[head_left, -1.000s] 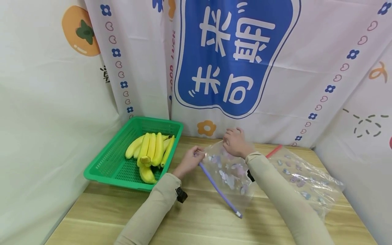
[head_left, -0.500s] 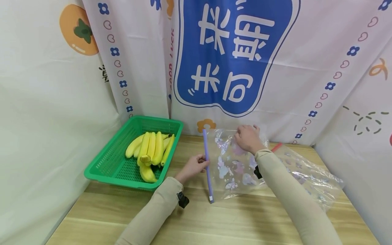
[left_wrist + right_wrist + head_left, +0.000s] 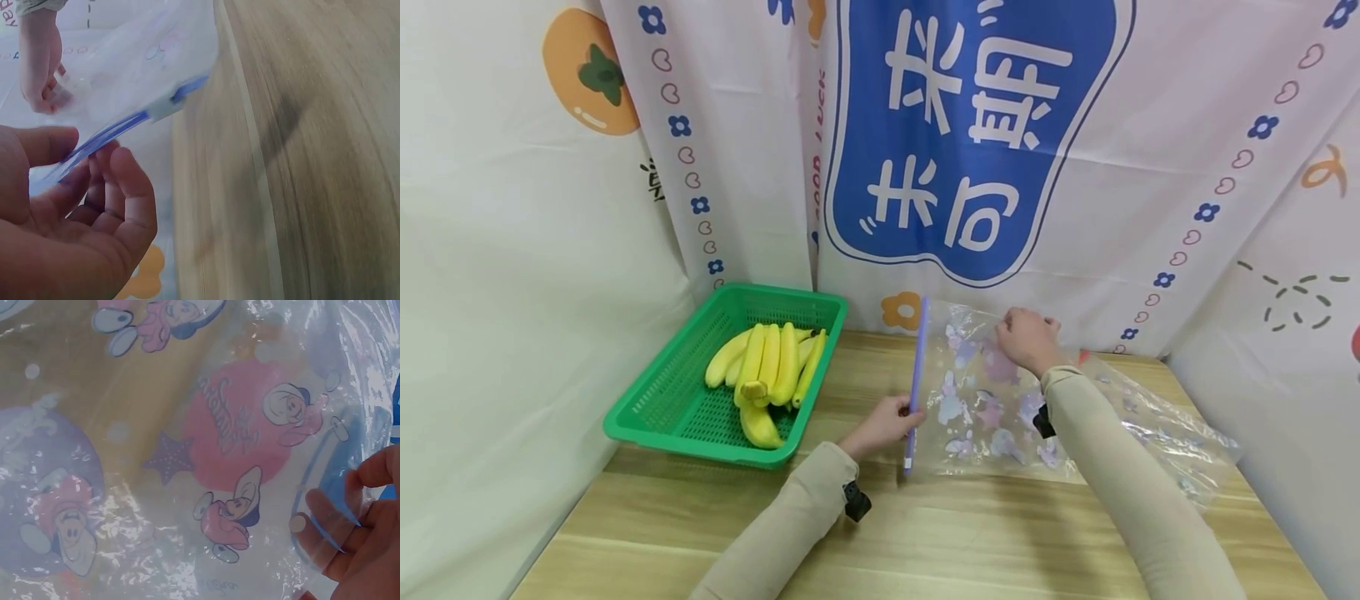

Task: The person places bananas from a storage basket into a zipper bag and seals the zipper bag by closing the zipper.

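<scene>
A clear zip bag (image 3: 962,392) with pink and lilac cartoon prints is spread between my two hands above the wooden table. Its purple zip strip (image 3: 917,358) stands along the left side, a white slider (image 3: 167,109) near its lower end. My left hand (image 3: 886,423) pinches this strip between thumb and fingers, below its middle. At the bag's far edge, my right hand (image 3: 1028,340) grips the plastic film; in the right wrist view its fingertips (image 3: 300,524) show through the film. A printed starfish (image 3: 169,457) lies among the pictures.
A green basket (image 3: 700,454) holding several yellow bananas (image 3: 771,367) stands on the left of the table. A second clear bag (image 3: 1187,442) with a red strip lies at the right, partly behind my right forearm. A printed cloth (image 3: 1097,233) hangs behind the table.
The purple strip has swung from slanting to nearly upright. My left hand now pinches it lower down, and my right hand has moved right, spreading the bag flat.
</scene>
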Demonstrator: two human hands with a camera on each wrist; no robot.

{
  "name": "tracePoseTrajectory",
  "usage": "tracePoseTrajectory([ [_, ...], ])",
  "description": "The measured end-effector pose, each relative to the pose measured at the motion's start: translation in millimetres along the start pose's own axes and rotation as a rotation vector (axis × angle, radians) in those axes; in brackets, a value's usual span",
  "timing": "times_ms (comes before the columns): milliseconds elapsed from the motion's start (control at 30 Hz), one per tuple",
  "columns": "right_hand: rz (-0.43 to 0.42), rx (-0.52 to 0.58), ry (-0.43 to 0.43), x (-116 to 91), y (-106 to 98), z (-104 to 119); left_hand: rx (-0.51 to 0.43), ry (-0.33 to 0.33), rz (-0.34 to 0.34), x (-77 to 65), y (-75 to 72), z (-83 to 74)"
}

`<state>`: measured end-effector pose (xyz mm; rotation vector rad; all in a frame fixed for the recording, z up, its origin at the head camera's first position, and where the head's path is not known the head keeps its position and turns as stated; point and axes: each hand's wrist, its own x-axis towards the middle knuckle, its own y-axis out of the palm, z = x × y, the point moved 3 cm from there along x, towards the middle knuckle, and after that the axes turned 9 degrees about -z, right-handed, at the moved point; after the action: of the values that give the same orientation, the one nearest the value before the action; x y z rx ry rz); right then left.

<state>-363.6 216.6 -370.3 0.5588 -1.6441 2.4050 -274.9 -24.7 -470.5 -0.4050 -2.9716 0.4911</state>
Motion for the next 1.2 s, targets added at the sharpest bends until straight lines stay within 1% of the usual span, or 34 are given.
tracePoseTrajectory([
  [100,0.01,0.003,0.008,-0.7,0.1,-2.0,0.023,0.001,-0.034,0.2,1.7,0.1],
  [200,0.026,0.007,0.01,-2.0,1.8,-3.9,0.02,-0.017,-0.093,0.4,3.0,0.2],
  [333,0.06,-0.001,0.027,-5.4,5.3,-7.1,-0.073,-0.07,-0.156,0.4,5.6,-0.5],
  [400,0.083,0.004,0.039,-7.7,7.0,-8.8,-0.104,-0.083,-0.18,0.8,7.4,-0.6],
  [500,0.111,0.024,0.061,-10.7,8.9,-11.0,-0.123,-0.067,-0.211,1.0,9.5,-1.0],
  [533,0.115,0.031,0.064,-11.5,9.7,-11.5,-0.128,-0.06,-0.217,-1.9,8.8,-7.0],
  [700,0.116,0.038,0.087,-11.3,13.3,-11.1,-0.179,-0.062,-0.245,-0.5,12.6,-8.5],
  [733,0.114,0.04,0.089,-10.8,13.7,-9.9,-0.18,-0.065,-0.248,-0.4,13.5,-9.1],
  [767,0.112,0.049,0.092,-10.4,13.8,-8.6,-0.179,-0.067,-0.253,2.4,15.5,-4.0],
  [900,0.101,0.099,0.075,-10.1,16.5,0.1,-0.151,-0.048,-0.269,0.1,17.7,-5.9],
  [1000,0.077,0.148,0.036,-11.0,20.6,10.7,-0.141,-0.048,-0.27,-1.2,19.8,-6.8],
  [1133,0.045,0.168,-0.035,-13.0,28.0,29.3,-0.127,-0.058,-0.268,-2.8,22.5,-6.8],
  [1200,0.076,0.188,-0.037,-14.6,32.8,38.9,-0.117,-0.06,-0.27,-3.9,23.2,-6.3],
])
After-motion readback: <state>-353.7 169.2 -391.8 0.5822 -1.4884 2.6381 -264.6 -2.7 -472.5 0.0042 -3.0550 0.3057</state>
